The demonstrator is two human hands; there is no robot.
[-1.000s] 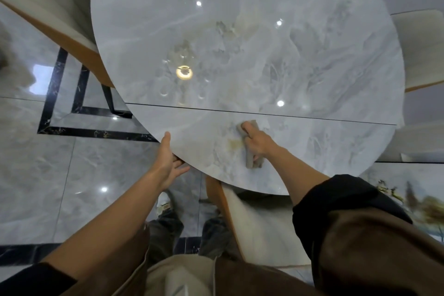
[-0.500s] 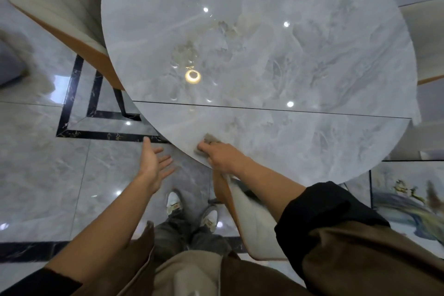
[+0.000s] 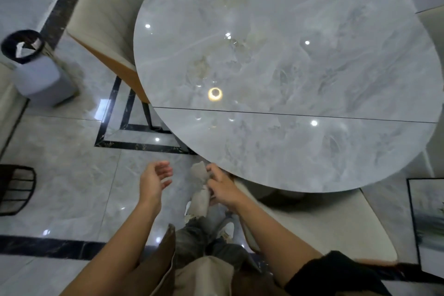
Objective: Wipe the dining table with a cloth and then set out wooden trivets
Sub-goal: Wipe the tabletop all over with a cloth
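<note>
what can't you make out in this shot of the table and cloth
Head view only.
Cloth: middle covered by the grip of the right hand.
Table: far rim cut off by the top edge.
Framed picture: blurred, cut by the right edge.
Black rack: cut by the left edge.
Wooden trivets: none in view.

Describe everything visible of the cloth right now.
The crumpled grey-beige cloth is bunched in the right hand, whose fingers curl round its middle; one end sticks up, the other hangs down. It is off the round grey marble table, outside its near edge. The open left hand is beside it, not touching.
</note>
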